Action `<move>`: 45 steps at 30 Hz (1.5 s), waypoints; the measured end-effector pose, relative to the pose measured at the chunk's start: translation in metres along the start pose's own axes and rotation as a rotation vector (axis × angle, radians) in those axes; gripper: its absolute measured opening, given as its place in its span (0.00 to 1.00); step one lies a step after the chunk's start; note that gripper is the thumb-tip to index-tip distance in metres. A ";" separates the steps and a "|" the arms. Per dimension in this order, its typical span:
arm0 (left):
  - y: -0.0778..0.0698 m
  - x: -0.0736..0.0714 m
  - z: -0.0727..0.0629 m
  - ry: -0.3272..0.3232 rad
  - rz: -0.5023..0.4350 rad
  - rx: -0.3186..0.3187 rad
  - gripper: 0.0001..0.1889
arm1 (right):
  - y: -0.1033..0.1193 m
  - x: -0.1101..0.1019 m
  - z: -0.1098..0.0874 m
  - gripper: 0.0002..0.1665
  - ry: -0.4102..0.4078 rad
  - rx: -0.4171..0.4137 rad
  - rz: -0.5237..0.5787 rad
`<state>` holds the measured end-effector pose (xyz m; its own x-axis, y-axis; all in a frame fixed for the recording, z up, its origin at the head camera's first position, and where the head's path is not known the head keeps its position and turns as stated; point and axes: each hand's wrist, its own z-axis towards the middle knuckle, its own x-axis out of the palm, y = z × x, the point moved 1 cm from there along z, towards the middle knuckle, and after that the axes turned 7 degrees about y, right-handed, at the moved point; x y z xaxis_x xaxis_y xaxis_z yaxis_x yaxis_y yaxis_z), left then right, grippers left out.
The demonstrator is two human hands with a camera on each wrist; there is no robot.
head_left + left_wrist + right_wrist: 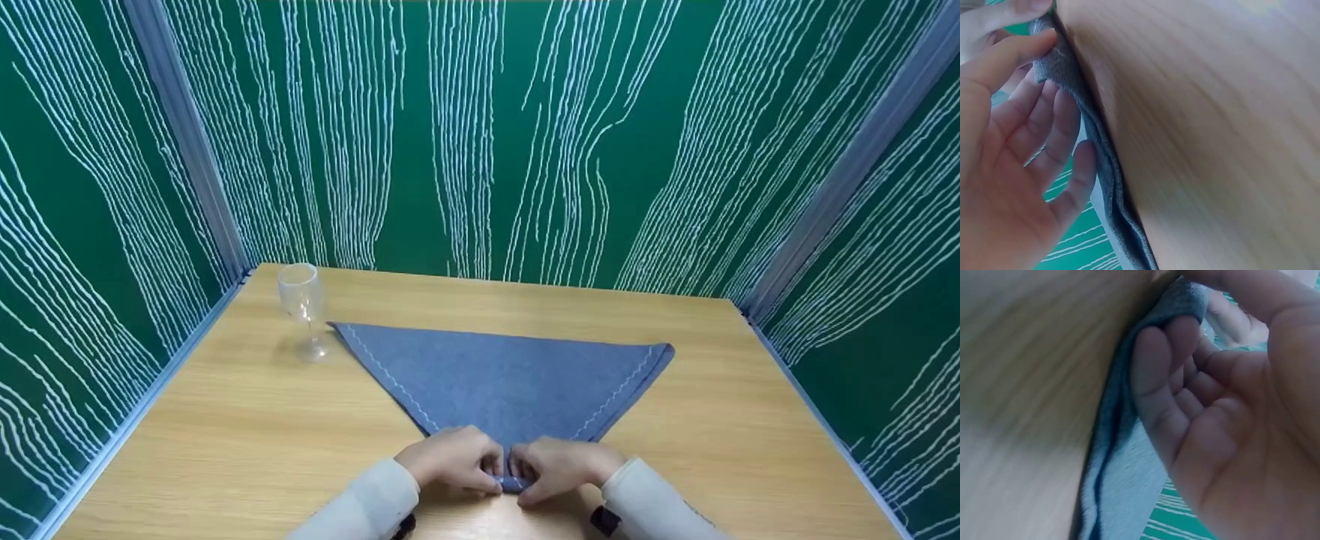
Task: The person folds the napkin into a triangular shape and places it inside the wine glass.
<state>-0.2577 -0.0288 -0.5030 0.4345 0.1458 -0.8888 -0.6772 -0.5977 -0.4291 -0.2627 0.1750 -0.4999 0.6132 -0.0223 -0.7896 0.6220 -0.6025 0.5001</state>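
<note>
A grey-blue cloth napkin (510,382) lies on the table as a layered triangle, its long edge at the back and its point toward me. White wavy stitching runs along both slanted sides. At the near point, a small part is turned over into a narrow fold. My left hand (461,457) pinches the left end of that fold between thumb and fingers; the left wrist view shows the thumb on the cloth (1058,62). Close beside it, my right hand (559,465) pinches the right end. In the right wrist view, curled fingers (1151,365) lie against the cloth edge.
A clear stemmed wine glass (301,300) stands upright at the back left, close to the napkin's left corner. The wooden table (225,427) is bounded by green panels (412,150) with white wavy lines at the back and sides.
</note>
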 end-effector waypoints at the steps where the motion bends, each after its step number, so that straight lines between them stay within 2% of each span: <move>1: -0.001 0.000 0.000 0.013 -0.017 0.004 0.07 | 0.002 0.001 -0.001 0.17 0.005 -0.001 -0.018; 6: -0.001 0.000 -0.001 0.063 -0.108 0.006 0.07 | 0.005 0.003 -0.005 0.14 0.016 -0.030 -0.052; 10: 0.003 -0.002 -0.001 0.096 -0.164 0.001 0.07 | 0.003 0.001 -0.007 0.13 -0.001 -0.062 0.016; 15: 0.005 -0.006 -0.001 0.118 -0.180 0.008 0.09 | 0.001 -0.001 -0.007 0.13 0.004 -0.086 0.083; 19: 0.004 -0.009 0.000 0.109 -0.182 -0.013 0.09 | 0.001 -0.003 -0.006 0.11 0.013 -0.075 0.073; 24: 0.001 -0.009 0.001 0.093 -0.206 -0.083 0.08 | 0.003 -0.004 -0.005 0.10 0.020 -0.065 0.031; 32: -0.002 -0.006 0.003 0.024 -0.275 -0.168 0.03 | 0.002 -0.005 -0.005 0.08 0.029 -0.072 0.032; 36: -0.001 -0.005 0.003 -0.001 -0.297 -0.178 0.02 | 0.000 -0.006 -0.004 0.07 0.022 -0.087 0.057; 41: 0.000 -0.004 0.006 -0.009 -0.246 -0.161 0.03 | -0.002 -0.008 -0.002 0.05 0.022 -0.079 0.100; 45: 0.001 -0.004 0.007 -0.020 -0.230 -0.145 0.03 | -0.003 -0.008 -0.001 0.04 0.002 -0.078 0.081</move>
<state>-0.2646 -0.0241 -0.5010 0.5541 0.3055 -0.7744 -0.4694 -0.6536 -0.5937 -0.2692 0.1774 -0.4948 0.6641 -0.0664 -0.7447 0.6064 -0.5348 0.5885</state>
